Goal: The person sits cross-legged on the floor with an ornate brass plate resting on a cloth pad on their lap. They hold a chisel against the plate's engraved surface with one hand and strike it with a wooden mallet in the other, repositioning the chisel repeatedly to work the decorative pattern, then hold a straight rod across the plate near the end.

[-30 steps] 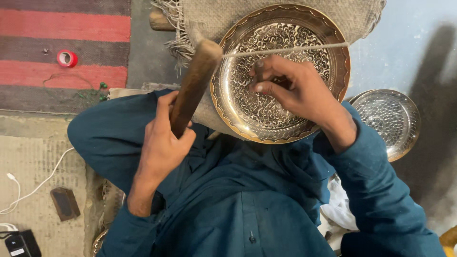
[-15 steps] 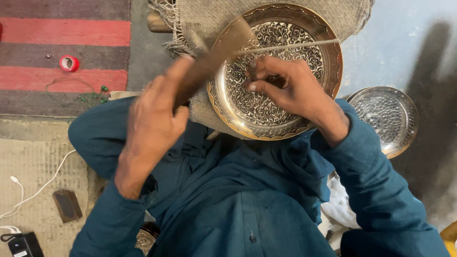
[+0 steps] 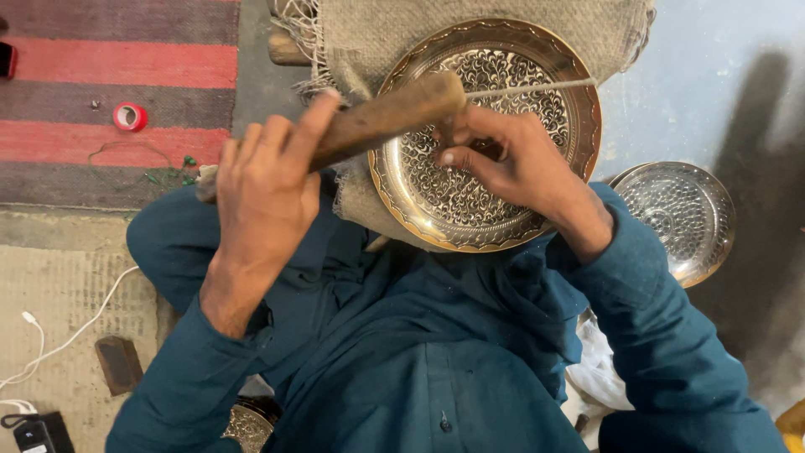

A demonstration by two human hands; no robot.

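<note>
At the far left, about nine o'clock, a white cable (image 3: 71, 331) trailed over the pale mat, and a small roll of red tape (image 3: 129, 117) lay on the striped rug (image 3: 109, 63) toward ten o'clock. A dark flat block (image 3: 117, 364) sat on the mat near eight o'clock.

Moving in, the left hand (image 3: 267, 189) was closed fully around the handle of a wooden mallet (image 3: 387, 117), fingers wrapped tight with the forefinger stretched along the shaft. The mallet's head lay at about twelve o'clock, just above the right hand.

At centre, an engraved brass plate (image 3: 470, 201) rested tilted on burlap cloth (image 3: 369, 42) over the lap. The right hand (image 3: 511, 164) sat on the plate's face, fingers pinched shut on a thin metal chisel (image 3: 537, 85) whose shaft ran out toward one o'clock; the tip was hidden under the fingers, so I could not tell exactly where it met the pattern.

Judging from the grip, good work here called for short, light taps square on the chisel's end, the pinching hand braced on the plate so the point did not skate across the fine scrollwork.

At three o'clock, a second silver-toned engraved dish (image 3: 683, 214) lay on the floor, apart from the plate.
</note>
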